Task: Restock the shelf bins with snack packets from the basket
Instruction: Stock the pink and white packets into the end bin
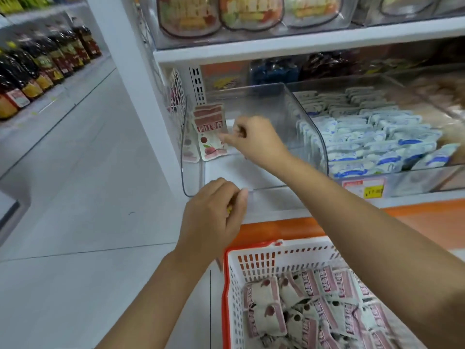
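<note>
Reaching across into the clear bin (pixel 264 102) on the shelf (pixel 289 50), my right hand (pixel 254 139) has its fingers curled, thumb and forefinger nipping the right edge of the front packet (pixel 212 147). That one stands upright at the bin's far left, leaning with a small row of pink-and-white packets (pixel 208 114) against the left wall. My left hand (pixel 214 217) sits nearer, right at the bin's front lip, fingers curled in and thumb up by the clear edge. I cannot tell whether it grips the lip or anything else; a speck of yellow peeks out under the fingers. Down near me on the right is the white basket (pixel 227 285) with its orange rim, and a jumble of the same packets, the loose packets (pixel 314 308), lies in it. To the right of my bin, the neighbouring bin (pixel 324 152) is packed with blue-and-white sachets (pixel 364 137), with a price tag (pixel 362 188) just below. Far left, across the floor (pixel 88 172), dark bottles (pixel 37 64) line another shelf.
</note>
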The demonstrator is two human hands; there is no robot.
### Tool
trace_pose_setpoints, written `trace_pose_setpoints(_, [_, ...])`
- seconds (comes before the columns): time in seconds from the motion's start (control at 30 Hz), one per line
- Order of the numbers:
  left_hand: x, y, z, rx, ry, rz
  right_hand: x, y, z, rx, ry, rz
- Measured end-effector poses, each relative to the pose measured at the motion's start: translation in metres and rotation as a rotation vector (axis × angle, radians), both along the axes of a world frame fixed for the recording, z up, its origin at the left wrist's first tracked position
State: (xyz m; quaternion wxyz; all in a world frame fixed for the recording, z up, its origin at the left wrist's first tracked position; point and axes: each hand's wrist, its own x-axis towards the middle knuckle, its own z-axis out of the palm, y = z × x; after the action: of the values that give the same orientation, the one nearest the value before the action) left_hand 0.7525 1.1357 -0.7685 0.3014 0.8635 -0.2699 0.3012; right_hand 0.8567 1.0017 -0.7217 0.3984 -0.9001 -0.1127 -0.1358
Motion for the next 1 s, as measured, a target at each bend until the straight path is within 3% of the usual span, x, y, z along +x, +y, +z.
trace_pose_setpoints(0.07, [-0.013, -0.004, -0.005, 0.05, 0.164, -0.026, -0.048, -0.01, -0.011, 0.117, -0.171, -0.027])
trace_pose_setpoints(0.17, [-0.028, -0.01, -0.035, 0.415, 0.563, 0.059, -0.113, -0.026, -0.05, 0.15, -0.146, -0.001])
trace_pose_setpoints(0.27, [-0.042, -0.007, -0.074, 0.682, 0.761, 0.084, -0.146, -0.042, -0.119, -0.059, 0.14, 0.018])
trace_pose_setpoints(0.37, [-0.052, -0.004, -0.103, 0.754, 0.971, 0.084, -0.158, -0.055, -0.189, -0.332, 0.511, 0.089])
trace_pose_setpoints(0.47, [-0.061, -0.002, -0.113, 0.779, 1.138, 0.102, -0.164, -0.061, -0.248, -0.47, 0.751, 0.11])
trace_pose_setpoints(0.57, [-0.061, 0.001, -0.117, 0.763, 1.188, 0.081, -0.165, -0.057, -0.298, -0.549, 0.865, 0.191])
trace_pose_setpoints(0.7, [-0.056, 0.008, -0.12, 0.768, 1.23, 0.082, -0.163, -0.046, -0.347, -0.746, 0.766, 0.294])
trace_pose_setpoints(0.8, [-0.055, 0.009, -0.117, 0.755, 1.236, 0.074, -0.158, -0.038, -0.362, -0.887, 0.724, 0.411])
trace_pose_setpoints(1.0, [-0.051, 0.009, -0.114, 0.761, 1.258, 0.057, -0.15, -0.038, -0.365, -0.991, 0.742, 0.399])
